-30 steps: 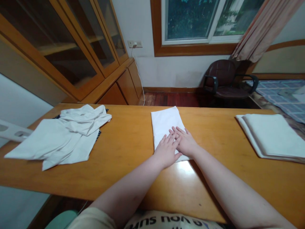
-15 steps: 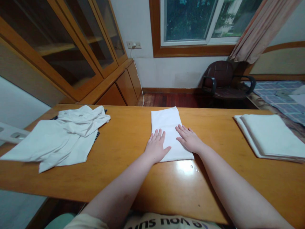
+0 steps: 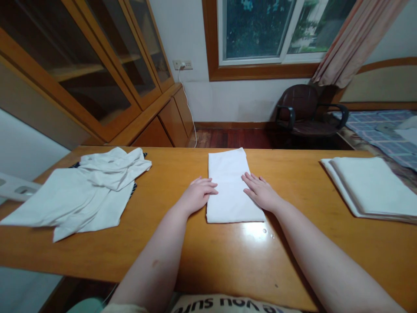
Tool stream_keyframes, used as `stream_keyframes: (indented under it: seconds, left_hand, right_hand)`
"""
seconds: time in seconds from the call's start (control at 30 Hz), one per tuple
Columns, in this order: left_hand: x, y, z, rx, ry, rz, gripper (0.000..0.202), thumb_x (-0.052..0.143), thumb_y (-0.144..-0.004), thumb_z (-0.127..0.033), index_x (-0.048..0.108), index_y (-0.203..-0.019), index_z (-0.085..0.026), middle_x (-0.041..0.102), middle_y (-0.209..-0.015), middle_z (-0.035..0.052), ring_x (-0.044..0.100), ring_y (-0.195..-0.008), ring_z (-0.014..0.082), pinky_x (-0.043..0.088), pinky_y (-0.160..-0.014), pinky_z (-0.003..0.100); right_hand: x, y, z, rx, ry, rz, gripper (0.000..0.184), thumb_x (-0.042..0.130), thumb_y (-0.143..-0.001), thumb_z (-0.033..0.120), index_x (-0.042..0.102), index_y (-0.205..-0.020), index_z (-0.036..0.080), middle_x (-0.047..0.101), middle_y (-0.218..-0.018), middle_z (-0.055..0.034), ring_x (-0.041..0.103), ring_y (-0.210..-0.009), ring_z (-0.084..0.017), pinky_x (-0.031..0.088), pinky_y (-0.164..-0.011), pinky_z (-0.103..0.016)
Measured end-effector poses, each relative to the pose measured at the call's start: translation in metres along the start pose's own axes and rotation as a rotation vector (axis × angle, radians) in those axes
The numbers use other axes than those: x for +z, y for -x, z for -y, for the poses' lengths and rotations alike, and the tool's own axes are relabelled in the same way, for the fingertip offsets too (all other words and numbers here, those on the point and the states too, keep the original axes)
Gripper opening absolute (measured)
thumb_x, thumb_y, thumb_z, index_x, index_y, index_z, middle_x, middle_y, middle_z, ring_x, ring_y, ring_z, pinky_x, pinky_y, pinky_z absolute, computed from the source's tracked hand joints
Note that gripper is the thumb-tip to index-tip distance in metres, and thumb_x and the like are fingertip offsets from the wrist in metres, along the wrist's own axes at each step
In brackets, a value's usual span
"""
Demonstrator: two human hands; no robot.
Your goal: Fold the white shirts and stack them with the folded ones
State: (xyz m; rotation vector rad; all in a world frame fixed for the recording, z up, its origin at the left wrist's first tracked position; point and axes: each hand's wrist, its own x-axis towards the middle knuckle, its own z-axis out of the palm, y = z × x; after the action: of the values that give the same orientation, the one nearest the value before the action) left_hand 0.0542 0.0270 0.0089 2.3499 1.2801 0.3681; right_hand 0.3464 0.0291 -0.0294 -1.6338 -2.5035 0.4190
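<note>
A folded white cloth (image 3: 230,187) lies flat as a narrow rectangle in the middle of the wooden table (image 3: 182,243). My left hand (image 3: 196,194) rests at its left edge, fingers stretched out and pointing right onto the cloth. At the cloth's right edge lies my right hand (image 3: 260,191), flat, with fingers spread on the fabric. Neither hand holds anything.
A loose heap of white cloths (image 3: 84,191) lies on the table's left part. A stack of folded white cloths (image 3: 371,187) sits at the right. Beyond the table are a wooden cabinet (image 3: 97,74), a dark armchair (image 3: 308,114) and a window (image 3: 273,30).
Both hands slid apart from the middle of the cloth to its two side edges. My left hand has moved left off the fabric to its left edge.
</note>
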Motion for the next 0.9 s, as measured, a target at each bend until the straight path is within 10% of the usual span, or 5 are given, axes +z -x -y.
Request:
stream_keyframes:
  seconds: [0.3, 0.9]
  left_hand:
    - [-0.007, 0.005, 0.003, -0.031, 0.005, 0.191, 0.05, 0.059, -0.076, -0.024, 0.056, -0.125, -0.036, 0.052, -0.136, -0.0016, 0.031, -0.136, 0.0231, 0.014, -0.111, 0.052]
    - [0.003, -0.005, 0.006, -0.052, 0.112, -0.002, 0.035, 0.046, -0.084, -0.024, 0.065, -0.114, -0.027, 0.061, -0.125, 0.0007, 0.042, -0.127, 0.0205, 0.026, -0.11, 0.041]
  right_hand:
    - [0.0, -0.001, -0.001, 0.008, -0.004, 0.005, 0.06, 0.03, -0.094, 0.048, 0.027, -0.147, 0.023, 0.022, -0.152, -0.0071, 0.021, -0.139, -0.025, 0.021, -0.111, -0.049]
    - [-0.004, -0.001, -0.01, 0.047, -0.372, -0.171, 0.043, 0.035, -0.092, 0.035, 0.058, -0.127, 0.021, 0.039, -0.145, -0.0069, 0.038, -0.132, -0.02, 0.029, -0.11, -0.04]
